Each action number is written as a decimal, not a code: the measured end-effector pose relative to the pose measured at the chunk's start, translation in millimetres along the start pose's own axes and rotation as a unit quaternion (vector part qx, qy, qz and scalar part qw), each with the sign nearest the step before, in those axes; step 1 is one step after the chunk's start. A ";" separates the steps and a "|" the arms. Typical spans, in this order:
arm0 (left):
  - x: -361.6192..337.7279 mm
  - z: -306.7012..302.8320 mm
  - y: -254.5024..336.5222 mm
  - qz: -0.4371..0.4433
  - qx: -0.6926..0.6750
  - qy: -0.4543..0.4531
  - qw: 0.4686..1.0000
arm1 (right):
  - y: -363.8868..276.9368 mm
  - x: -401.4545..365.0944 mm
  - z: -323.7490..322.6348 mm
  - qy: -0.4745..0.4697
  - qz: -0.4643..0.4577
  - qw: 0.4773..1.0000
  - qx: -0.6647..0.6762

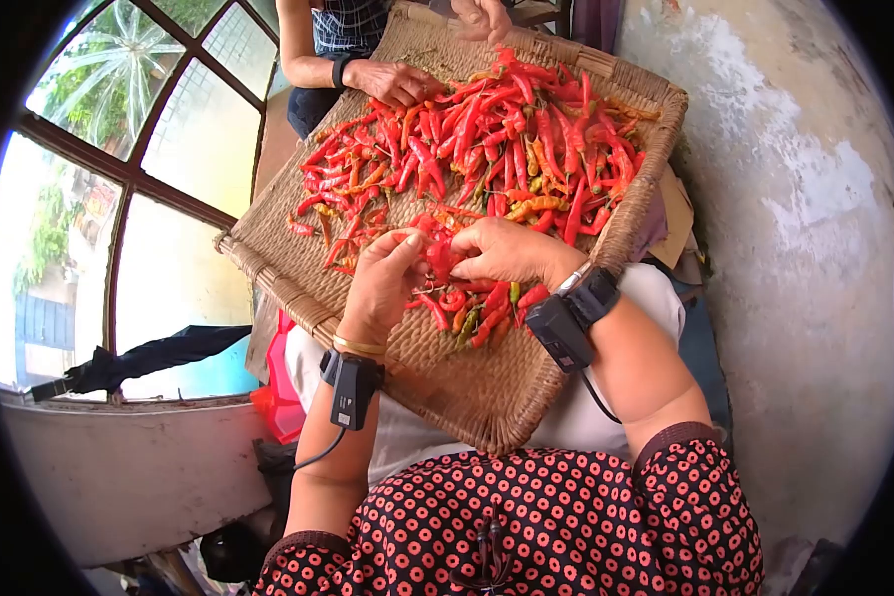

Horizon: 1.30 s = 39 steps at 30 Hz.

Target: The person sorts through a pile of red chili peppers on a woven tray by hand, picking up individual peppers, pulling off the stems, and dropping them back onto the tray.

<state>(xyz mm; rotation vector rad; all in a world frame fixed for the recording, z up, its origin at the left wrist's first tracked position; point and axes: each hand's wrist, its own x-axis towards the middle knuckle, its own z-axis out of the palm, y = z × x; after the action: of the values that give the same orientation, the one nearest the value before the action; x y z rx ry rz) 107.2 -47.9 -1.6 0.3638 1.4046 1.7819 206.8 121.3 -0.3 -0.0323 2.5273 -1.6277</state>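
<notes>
Both of my hands meet over the near part of a woven tray (437,382). A red chili pepper (437,256), seemingly torn or crumpled, is pinched between them. My left hand (379,283) grips it from the left with thumb and fingers. From the right, my right hand (512,253) holds the same pepper, its fingertips partly hidden. Just below my hands lies a small group of red, orange and green chili peppers (482,310). Beyond them spreads a large heap of mostly red chili peppers (507,139).
Across the tray another person's hand (392,81) touches the heap, and that person's other hand (482,18) is raised above the far edge. A barred window (129,179) stands left, with a dark folded umbrella (159,358) at its sill. A worn wall (785,248) rises right.
</notes>
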 end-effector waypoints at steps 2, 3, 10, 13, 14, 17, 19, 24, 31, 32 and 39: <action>0.2 -1.2 -1.4 0.000 0.025 0.042 0.999 | -1.0 -2.6 -3.0 0.026 0.015 0.999 -0.030; 0.3 -0.4 -0.2 0.000 0.022 0.043 0.999 | 0.3 -2.6 -4.2 0.050 0.014 0.997 -0.058; 10.0 -7.6 15.9 0.047 0.183 0.046 0.981 | 9.3 -8.3 -8.2 0.125 0.046 0.990 -0.054; 25.4 -11.6 25.9 0.066 0.125 0.091 0.986 | 18.7 -8.0 -7.2 0.196 0.061 0.977 -0.059; 31.4 -7.3 29.6 0.076 0.060 0.114 0.989 | 20.7 -7.6 -8.3 0.238 0.050 0.970 -0.022; 30.0 13.1 26.4 0.088 0.106 0.121 0.983 | 17.3 -9.5 -12.2 0.306 0.031 0.948 0.084; 32.9 9.2 10.3 0.085 0.352 0.040 0.931 | 11.7 -13.1 -16.1 0.308 0.059 0.912 0.264; 24.0 26.7 -20.1 0.089 0.756 -0.067 0.645 | 9.5 -17.6 -23.3 0.283 0.067 0.877 0.382; 29.6 17.7 -26.3 0.137 0.742 -0.076 0.652 | 35.3 -5.0 -10.3 0.263 0.042 0.946 0.186; 27.6 19.3 -22.2 0.120 0.648 -0.072 0.748 | 38.2 -4.9 -7.3 0.269 0.005 0.961 0.069; 25.9 18.7 -24.7 0.021 0.324 -0.129 0.937 | 14.3 -8.9 -6.0 0.173 0.005 0.982 0.080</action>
<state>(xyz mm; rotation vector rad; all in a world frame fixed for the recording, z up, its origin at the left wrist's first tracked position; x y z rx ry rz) 113.7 -15.2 -24.3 0.9400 1.7656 1.1989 215.6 133.5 -10.0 0.3044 2.6139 -1.9774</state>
